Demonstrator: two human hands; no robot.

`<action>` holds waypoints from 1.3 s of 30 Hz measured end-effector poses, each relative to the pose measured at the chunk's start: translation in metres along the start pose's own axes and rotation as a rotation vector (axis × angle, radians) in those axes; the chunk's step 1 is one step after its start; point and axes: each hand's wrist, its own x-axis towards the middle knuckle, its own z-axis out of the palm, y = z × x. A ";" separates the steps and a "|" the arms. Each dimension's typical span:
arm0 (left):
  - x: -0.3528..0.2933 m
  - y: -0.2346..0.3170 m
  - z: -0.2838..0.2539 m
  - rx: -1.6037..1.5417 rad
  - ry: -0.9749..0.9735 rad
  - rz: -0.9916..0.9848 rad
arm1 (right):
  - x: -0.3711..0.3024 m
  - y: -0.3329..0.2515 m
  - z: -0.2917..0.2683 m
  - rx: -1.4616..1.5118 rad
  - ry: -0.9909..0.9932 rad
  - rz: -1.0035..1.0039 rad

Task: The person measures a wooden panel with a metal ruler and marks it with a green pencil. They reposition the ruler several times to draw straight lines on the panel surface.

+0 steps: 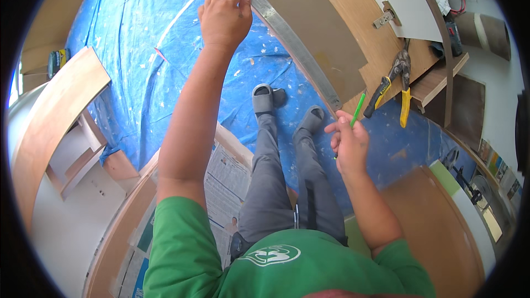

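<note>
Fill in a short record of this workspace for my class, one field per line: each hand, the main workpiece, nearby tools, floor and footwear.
Left hand: left hand at the far end of a metal strip; how firmly it grips is unclear
Right hand: right hand holding a green pencil near the strip's other end
Workpiece: large board, the strip lying along its edge
Nearby tool: cutters with yellow and black handles, right of the pencil
Floor: blue sheet, speckled white
Footwear: grey slippers
</note>
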 end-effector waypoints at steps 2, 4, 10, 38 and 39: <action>0.003 -0.001 -0.001 -0.003 0.020 0.008 | 0.002 -0.001 0.002 0.028 -0.007 0.017; 0.005 -0.004 -0.002 -0.031 0.018 0.004 | 0.001 -0.001 0.000 0.033 -0.016 0.028; 0.026 -0.008 -0.002 -0.357 -0.131 -0.182 | 0.001 0.005 -0.001 0.037 -0.031 0.020; -0.093 -0.040 -0.125 -1.395 0.056 -0.938 | -0.047 -0.027 0.009 -0.544 -0.511 -0.218; -0.089 -0.044 -0.129 -1.390 0.056 -0.932 | -0.047 -0.026 0.014 -0.556 -0.500 -0.207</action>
